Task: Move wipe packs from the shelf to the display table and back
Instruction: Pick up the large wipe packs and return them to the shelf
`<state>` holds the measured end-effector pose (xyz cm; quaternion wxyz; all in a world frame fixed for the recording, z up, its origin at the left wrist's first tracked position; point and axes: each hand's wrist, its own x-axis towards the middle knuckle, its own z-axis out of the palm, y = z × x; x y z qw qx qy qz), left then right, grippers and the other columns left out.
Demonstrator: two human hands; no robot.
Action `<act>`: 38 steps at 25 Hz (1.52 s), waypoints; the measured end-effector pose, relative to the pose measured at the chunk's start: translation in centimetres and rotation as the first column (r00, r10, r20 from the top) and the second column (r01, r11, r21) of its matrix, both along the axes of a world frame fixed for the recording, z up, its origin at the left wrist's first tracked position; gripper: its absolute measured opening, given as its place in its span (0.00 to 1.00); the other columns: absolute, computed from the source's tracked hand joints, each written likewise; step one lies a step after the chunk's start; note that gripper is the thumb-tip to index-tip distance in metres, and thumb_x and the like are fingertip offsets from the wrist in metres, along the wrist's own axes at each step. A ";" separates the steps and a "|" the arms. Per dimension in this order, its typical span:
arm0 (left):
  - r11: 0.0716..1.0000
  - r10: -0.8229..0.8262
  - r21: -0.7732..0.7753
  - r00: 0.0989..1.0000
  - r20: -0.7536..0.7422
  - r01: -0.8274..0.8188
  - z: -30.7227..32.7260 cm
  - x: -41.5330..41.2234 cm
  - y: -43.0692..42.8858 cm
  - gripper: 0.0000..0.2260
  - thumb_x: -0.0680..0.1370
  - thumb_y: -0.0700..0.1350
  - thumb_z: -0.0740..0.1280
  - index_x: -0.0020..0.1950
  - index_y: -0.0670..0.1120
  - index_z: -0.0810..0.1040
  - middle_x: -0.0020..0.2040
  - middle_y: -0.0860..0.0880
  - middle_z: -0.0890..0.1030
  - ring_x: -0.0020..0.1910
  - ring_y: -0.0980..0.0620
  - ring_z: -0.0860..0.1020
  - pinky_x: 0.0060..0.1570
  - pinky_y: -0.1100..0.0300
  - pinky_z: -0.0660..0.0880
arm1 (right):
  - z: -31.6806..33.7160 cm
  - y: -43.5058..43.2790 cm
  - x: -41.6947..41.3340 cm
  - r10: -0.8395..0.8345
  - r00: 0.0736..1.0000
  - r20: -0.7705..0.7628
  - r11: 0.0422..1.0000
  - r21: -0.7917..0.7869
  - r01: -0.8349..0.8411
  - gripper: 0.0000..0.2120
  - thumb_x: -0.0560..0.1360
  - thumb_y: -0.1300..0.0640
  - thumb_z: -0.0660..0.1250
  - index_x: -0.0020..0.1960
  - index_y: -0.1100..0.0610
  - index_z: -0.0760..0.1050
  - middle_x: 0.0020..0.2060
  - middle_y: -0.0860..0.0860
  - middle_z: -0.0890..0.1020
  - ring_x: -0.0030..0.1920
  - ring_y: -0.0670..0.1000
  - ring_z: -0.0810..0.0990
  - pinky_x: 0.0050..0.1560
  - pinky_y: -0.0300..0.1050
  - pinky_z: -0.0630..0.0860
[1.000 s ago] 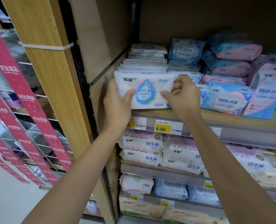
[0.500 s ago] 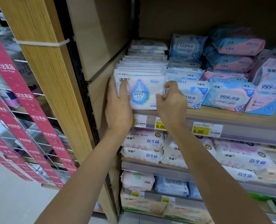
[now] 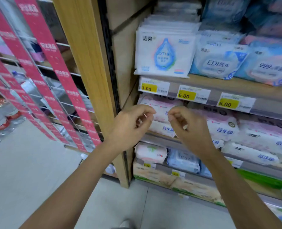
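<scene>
Two bare hands hover side by side in front of a store shelf unit. The left hand [image 3: 130, 128] and right hand [image 3: 189, 129] are both loosely curled and hold nothing. At 12 o'clock above them, one white wipe pack [image 3: 165, 55] with a blue drop stands upright at the front of a packed row on the wooden shelf [image 3: 236, 83]. The packs behind it are too blurred to count. Three yellow price tags [image 3: 192, 95] line the shelf edge. Pink banners [image 3: 61, 75] hang at 9 o'clock.

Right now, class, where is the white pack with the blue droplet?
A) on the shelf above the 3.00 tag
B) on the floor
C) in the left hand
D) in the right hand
A: the droplet pack stands on the shelf above the 3.00 tag; left hand and right hand hold nothing.
</scene>
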<state>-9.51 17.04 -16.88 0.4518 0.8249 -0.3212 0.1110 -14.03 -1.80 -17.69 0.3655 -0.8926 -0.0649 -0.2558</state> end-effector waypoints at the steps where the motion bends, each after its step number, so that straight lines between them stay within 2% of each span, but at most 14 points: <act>1: 0.999 0.011 0.043 0.998 -0.059 -0.008 -1.6 -1.4 1.1 0.07 0.77 0.41 0.65 0.53 0.45 0.80 0.45 0.54 0.81 0.42 0.57 0.78 0.41 0.70 0.72 | -1.9 0.2 -0.9 0.046 0.996 -0.080 0.999 -0.024 -0.048 0.05 0.76 0.58 0.64 0.49 0.56 0.78 0.34 0.46 0.79 0.34 0.46 0.75 0.36 0.42 0.76; 3: 0.985 0.103 0.157 0.976 -0.191 -0.073 -5.5 -5.1 3.6 0.08 0.78 0.42 0.64 0.55 0.48 0.79 0.45 0.55 0.80 0.42 0.60 0.76 0.41 0.69 0.71 | -5.9 0.7 -2.8 0.130 0.952 -0.277 0.986 -0.067 -0.154 0.07 0.75 0.60 0.66 0.52 0.57 0.79 0.36 0.45 0.79 0.36 0.44 0.75 0.38 0.42 0.75; 6: 0.916 0.366 0.304 0.854 -0.370 -0.261 -10.6 -12.2 7.0 0.09 0.79 0.42 0.62 0.55 0.50 0.79 0.50 0.54 0.82 0.43 0.58 0.77 0.45 0.63 0.74 | -11.7 1.9 -5.5 0.265 0.781 -0.565 0.917 -0.104 -0.386 0.09 0.75 0.59 0.66 0.55 0.55 0.78 0.41 0.48 0.83 0.37 0.44 0.76 0.42 0.45 0.75; 8: 0.839 0.542 0.347 0.699 -0.467 -0.418 -12.7 -18.5 8.8 0.10 0.79 0.42 0.62 0.57 0.49 0.79 0.51 0.54 0.82 0.44 0.55 0.78 0.49 0.61 0.74 | -14.6 3.9 -7.3 0.377 0.626 -0.683 0.809 -0.087 -0.582 0.09 0.75 0.58 0.65 0.54 0.54 0.77 0.43 0.47 0.83 0.40 0.47 0.79 0.44 0.45 0.76; 10: 0.742 0.661 0.378 0.512 -0.548 -0.553 -14.1 -25.2 10.3 0.10 0.79 0.43 0.61 0.58 0.49 0.78 0.49 0.55 0.80 0.43 0.55 0.77 0.50 0.61 0.73 | -15.9 7.4 -9.0 0.492 0.493 -0.718 0.668 -0.052 -0.743 0.08 0.74 0.59 0.64 0.52 0.54 0.78 0.39 0.46 0.81 0.39 0.48 0.79 0.45 0.44 0.75; 13: 0.536 0.761 0.414 0.209 -0.615 -0.736 -15.8 -35.7 11.7 0.10 0.79 0.43 0.61 0.58 0.49 0.78 0.47 0.56 0.80 0.44 0.57 0.77 0.50 0.64 0.73 | -15.8 15.0 -12.6 0.622 0.293 -0.726 0.411 -0.015 -0.911 0.09 0.74 0.60 0.65 0.53 0.55 0.78 0.41 0.49 0.82 0.42 0.52 0.80 0.47 0.46 0.76; 16: 0.271 0.752 0.403 -0.069 -0.655 -0.874 -17.0 -45.3 12.0 0.10 0.79 0.44 0.62 0.57 0.51 0.78 0.50 0.56 0.81 0.48 0.56 0.79 0.53 0.61 0.74 | -14.6 23.2 -17.2 0.702 0.107 -0.705 0.115 -0.037 -0.993 0.08 0.76 0.58 0.64 0.54 0.53 0.77 0.40 0.48 0.80 0.40 0.48 0.77 0.43 0.38 0.72; 18: 0.072 0.715 0.395 -0.229 -0.661 -0.916 -17.5 -51.4 11.9 0.09 0.79 0.44 0.62 0.56 0.52 0.79 0.48 0.57 0.81 0.47 0.57 0.79 0.52 0.60 0.74 | -13.6 28.5 -21.7 0.722 -0.023 -0.691 -0.082 -0.053 -0.995 0.08 0.77 0.57 0.62 0.54 0.51 0.77 0.39 0.46 0.78 0.39 0.47 0.75 0.43 0.40 0.71; 21: -0.194 0.603 0.359 -0.400 -0.690 -0.913 -18.0 -59.2 11.3 0.07 0.78 0.44 0.64 0.53 0.54 0.79 0.48 0.56 0.82 0.47 0.57 0.79 0.51 0.60 0.76 | -12.4 35.1 -29.2 0.696 -0.173 -0.697 -0.291 -0.053 -0.955 0.09 0.77 0.57 0.62 0.56 0.52 0.76 0.41 0.47 0.79 0.40 0.49 0.76 0.48 0.45 0.75; 23: -0.335 0.516 0.340 -0.473 -0.714 -0.879 -18.0 -64.3 11.4 0.07 0.78 0.44 0.64 0.51 0.57 0.77 0.47 0.56 0.82 0.47 0.57 0.80 0.51 0.59 0.76 | -12.1 39.0 -34.8 0.670 -0.253 -0.698 -0.387 -0.038 -0.921 0.10 0.76 0.58 0.63 0.56 0.52 0.76 0.41 0.47 0.79 0.40 0.49 0.77 0.47 0.45 0.75; 25: -0.412 0.470 0.352 -0.527 -0.708 -0.840 -18.0 -68.8 12.5 0.07 0.78 0.45 0.64 0.52 0.55 0.78 0.48 0.56 0.82 0.47 0.56 0.80 0.53 0.58 0.75 | -12.2 42.4 -39.8 0.653 -0.291 -0.700 -0.436 -0.033 -0.899 0.10 0.76 0.58 0.63 0.56 0.52 0.76 0.41 0.47 0.80 0.39 0.48 0.77 0.44 0.44 0.75; 28: -0.501 0.400 0.372 -0.591 -0.701 -0.781 -17.6 -75.7 15.3 0.08 0.78 0.44 0.64 0.56 0.51 0.79 0.48 0.55 0.81 0.48 0.54 0.79 0.54 0.57 0.75 | -13.2 46.3 -46.2 0.605 -0.333 -0.723 -0.506 -0.027 -0.862 0.09 0.76 0.57 0.63 0.56 0.50 0.75 0.41 0.45 0.79 0.39 0.44 0.77 0.41 0.36 0.72; 33: -0.562 0.374 0.375 -0.631 -0.679 -0.737 -16.3 -84.4 23.4 0.09 0.78 0.44 0.64 0.57 0.50 0.79 0.49 0.53 0.81 0.48 0.52 0.79 0.54 0.58 0.74 | -15.5 50.6 -52.0 0.516 -0.312 -0.797 -0.492 0.023 -0.871 0.08 0.76 0.57 0.63 0.54 0.49 0.75 0.40 0.43 0.79 0.39 0.44 0.77 0.41 0.35 0.72; 38: -0.563 0.404 0.367 -0.634 -0.659 -0.740 -17.4 -89.4 34.7 0.08 0.78 0.44 0.64 0.56 0.49 0.79 0.45 0.53 0.80 0.45 0.53 0.78 0.49 0.62 0.72 | -18.5 58.0 -56.5 0.439 -0.271 -0.857 -0.463 0.043 -0.886 0.08 0.76 0.58 0.63 0.52 0.49 0.75 0.40 0.45 0.79 0.39 0.46 0.77 0.41 0.37 0.73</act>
